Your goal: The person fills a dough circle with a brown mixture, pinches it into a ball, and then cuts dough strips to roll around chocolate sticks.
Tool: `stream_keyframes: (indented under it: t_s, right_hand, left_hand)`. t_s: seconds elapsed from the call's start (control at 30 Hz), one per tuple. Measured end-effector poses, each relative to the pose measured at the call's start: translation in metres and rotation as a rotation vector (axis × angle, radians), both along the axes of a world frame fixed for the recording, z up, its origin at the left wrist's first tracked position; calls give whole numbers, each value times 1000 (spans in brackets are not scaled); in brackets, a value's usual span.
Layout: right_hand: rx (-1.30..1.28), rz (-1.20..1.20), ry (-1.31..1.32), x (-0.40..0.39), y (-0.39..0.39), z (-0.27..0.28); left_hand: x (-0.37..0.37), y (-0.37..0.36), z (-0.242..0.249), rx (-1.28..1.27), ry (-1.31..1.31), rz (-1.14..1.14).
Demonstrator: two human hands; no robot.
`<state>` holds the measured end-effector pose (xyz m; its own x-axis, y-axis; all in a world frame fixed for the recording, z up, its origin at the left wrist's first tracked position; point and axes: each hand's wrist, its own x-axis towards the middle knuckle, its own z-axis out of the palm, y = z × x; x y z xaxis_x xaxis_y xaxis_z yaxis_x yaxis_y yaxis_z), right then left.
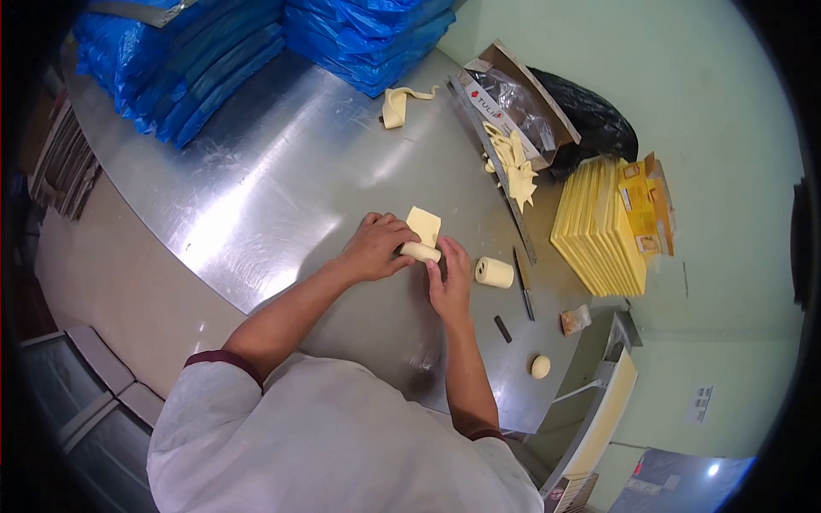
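Note:
A pale dough strip (pixel 423 224) lies on the metal table, its near end rolled into a small cylinder (pixel 421 252). My left hand (pixel 378 248) is closed on the left end of this roll. At the roll's right end, my right hand (pixel 450 278) touches it with thumb and fingers curved round it. Just right of that hand sits a thicker finished roll (pixel 495 273) with dark spots in its end. A knife (pixel 524 286) lies beside it, and a short dark stick (pixel 503 329) rests nearer to me.
Blue-wrapped stacks (pixel 368 38) stand at the back of the metal table (pixel 342 145). A long metal ruler (pixel 505 184), dough scraps (pixel 513 167), an open carton (pixel 522 98) and a yellow stack (pixel 599 231) line the right side. A round dough piece (pixel 540 367) lies near the right edge.

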<state>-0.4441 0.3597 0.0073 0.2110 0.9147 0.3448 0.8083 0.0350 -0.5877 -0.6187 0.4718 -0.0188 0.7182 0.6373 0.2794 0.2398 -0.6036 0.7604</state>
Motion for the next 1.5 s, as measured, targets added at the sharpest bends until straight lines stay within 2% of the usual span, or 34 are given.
stream_keyframes:
  t_s: [0.13, 0.33, 0.43, 0.57, 0.63, 0.73, 0.83, 0.93, 0.97, 1.03, 1.13, 1.23, 1.5]
  right_hand:
    - [10, 53, -102, -3, -21, -9]
    - [37, 59, -18, -9, -43, -17]
    - [91, -28, 55, -12, -54, -4]
    - [237, -426, -16, 46, -120, -14]
    - [257, -686, -204, 78, -161, -25]
    - [-68, -779, -275, 107, -207, -37]
    - [-96, -711, -292, 120, -221, -43]
    - [-204, -756, -25, 126, -220, -39]
    - [-163, -716, 71, 125, -217, -39]
    - [-90, -625, 258, 112, -204, -29]
    - [-34, -316, 573, 80, -160, 2]
    - [-207, -80, 639, 61, -112, 14]
    - [-464, 35, 630, 38, -53, 17]
  left_hand:
    - [-12, -17, 2, 34, -34, -38]
    - [-20, -36, 1, 67, -13, 20]
    - [-21, -39, 1, 65, -28, 2]
    - [-23, -42, 8, 18, -21, -44]
    - [-26, -45, 8, 2, -17, -70]
    - [-27, -46, 9, -27, -21, -82]
    - [-25, -48, 8, -77, -11, -65]
    - [-25, -47, 5, -61, -16, -65]
    - [-25, -47, 5, -65, -16, -66]
    - [-24, -47, 5, -66, -12, -70]
    - [-26, -48, 5, -65, -1, -73]
    - [-25, -47, 2, -58, -13, -59]
    - [-28, -48, -3, -34, 9, -87]
